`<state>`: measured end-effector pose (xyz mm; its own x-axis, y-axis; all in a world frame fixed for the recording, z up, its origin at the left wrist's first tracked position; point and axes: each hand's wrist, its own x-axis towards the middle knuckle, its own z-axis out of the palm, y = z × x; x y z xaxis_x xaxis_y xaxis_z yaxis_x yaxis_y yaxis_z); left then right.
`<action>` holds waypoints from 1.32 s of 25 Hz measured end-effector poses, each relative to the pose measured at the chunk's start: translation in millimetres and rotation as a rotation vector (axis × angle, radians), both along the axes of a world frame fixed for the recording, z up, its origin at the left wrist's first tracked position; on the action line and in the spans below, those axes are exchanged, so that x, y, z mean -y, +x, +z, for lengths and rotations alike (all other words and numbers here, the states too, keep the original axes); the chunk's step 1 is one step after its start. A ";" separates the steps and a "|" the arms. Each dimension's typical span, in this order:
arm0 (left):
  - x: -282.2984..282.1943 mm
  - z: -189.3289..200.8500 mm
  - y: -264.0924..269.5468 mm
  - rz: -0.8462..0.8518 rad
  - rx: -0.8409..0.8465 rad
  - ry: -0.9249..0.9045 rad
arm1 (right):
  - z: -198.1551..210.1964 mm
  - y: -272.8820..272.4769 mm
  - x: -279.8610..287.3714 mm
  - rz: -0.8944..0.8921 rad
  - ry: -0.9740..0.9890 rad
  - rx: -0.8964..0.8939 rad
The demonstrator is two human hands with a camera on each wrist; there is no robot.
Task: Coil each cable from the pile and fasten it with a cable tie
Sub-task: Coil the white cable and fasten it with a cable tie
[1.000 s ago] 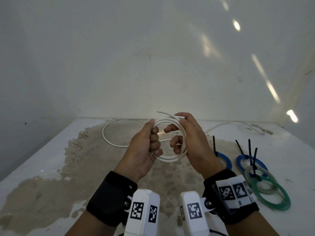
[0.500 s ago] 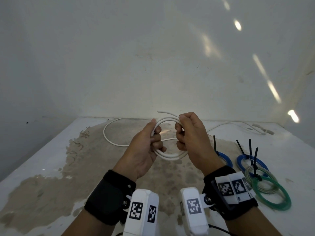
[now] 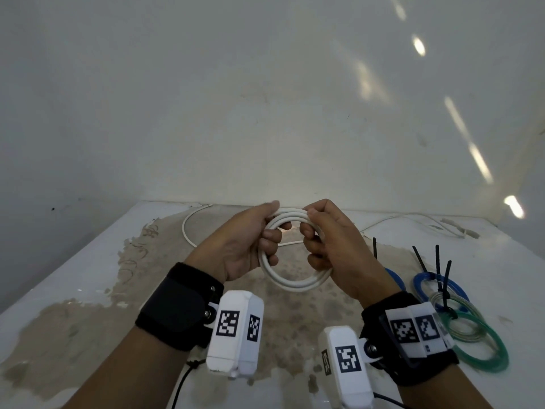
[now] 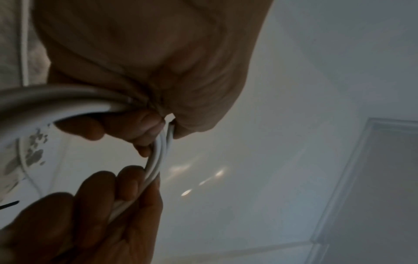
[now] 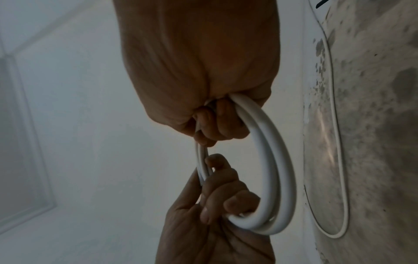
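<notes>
Both hands grip white cable coil [image 3: 295, 283] | coil sides hidden by fingers

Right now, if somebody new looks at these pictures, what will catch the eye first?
First, the white cable coil held above the table in mid-picture, the left hand and right hand gripping opposite sides. Next, the tied blue, clear and green coils lying right, black tie ends sticking up.
</notes>
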<state>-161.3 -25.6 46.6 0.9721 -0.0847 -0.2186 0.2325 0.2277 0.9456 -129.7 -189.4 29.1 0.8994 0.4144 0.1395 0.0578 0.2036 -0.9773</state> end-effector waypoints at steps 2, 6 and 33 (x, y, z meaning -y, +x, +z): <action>0.9 -3.5 -0.6 0.014 0.018 -0.028 | -2.3 1.1 -1.9 -0.007 -0.004 0.016; -5.3 -6.6 -5.5 -0.043 0.034 0.007 | -3.8 1.0 -4.1 -0.003 -0.052 0.028; -119.5 -6.5 -65.6 0.275 0.070 0.190 | -16.8 -8.4 -108.3 0.074 -0.347 0.067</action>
<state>-227.0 93.8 40.0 0.9663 0.2181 -0.1371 0.1198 0.0908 0.9886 -138.1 -81.1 12.3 0.8585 0.5114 0.0370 0.1217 -0.1331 -0.9836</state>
